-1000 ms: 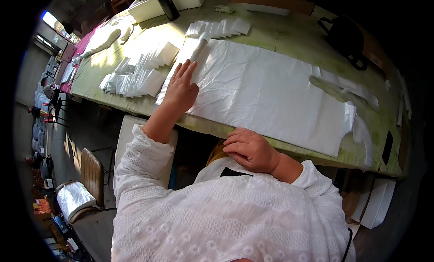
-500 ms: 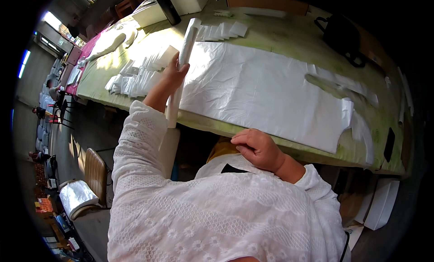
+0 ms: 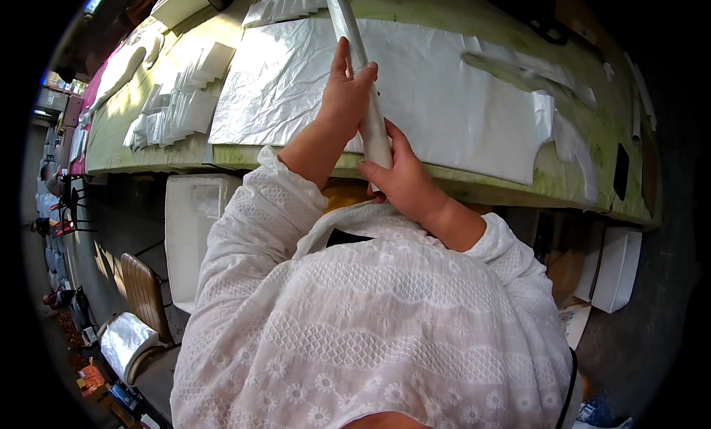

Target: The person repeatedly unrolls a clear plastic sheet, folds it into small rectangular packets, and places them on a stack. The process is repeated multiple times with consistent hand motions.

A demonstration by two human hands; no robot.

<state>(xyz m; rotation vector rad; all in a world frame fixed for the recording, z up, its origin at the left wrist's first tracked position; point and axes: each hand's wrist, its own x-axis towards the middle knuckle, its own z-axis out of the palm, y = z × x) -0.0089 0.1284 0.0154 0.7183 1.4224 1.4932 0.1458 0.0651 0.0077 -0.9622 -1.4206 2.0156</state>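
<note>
I've got both hands clamped on the same white roll (image 3: 348, 25) right now, watching through the head cam from way over here. It sits a bit above the middle of my view, slanting from just short of 12 o'clock down to dead centre. My left hand (image 3: 345, 99) is wrapped around the middle of it, thumb on the right side, and my right hand (image 3: 406, 173) has the bottom end, thumb toward 9 o'clock. The two are near each other but apart, with a short bit of roll showing between them.

Under it there's a big white sheet (image 3: 437, 96) laid flat on the green-covered counter (image 3: 444, 7), wrinkled on the left, with strap-like ends over past 2 o'clock. Can't tell if the roll touches it — the angle hides that.

Other stuff: a bunch of folded white packets (image 3: 178, 107) at 10 o'clock, another row of packets (image 3: 285, 7) between 11 and 12, and a flat black slab (image 3: 621, 171) just shy of 3. Off the counter I've got an open white box (image 3: 179, 236) at 9 and a brown chair (image 3: 142, 296) around 8 — silvery cover on its seat.
</note>
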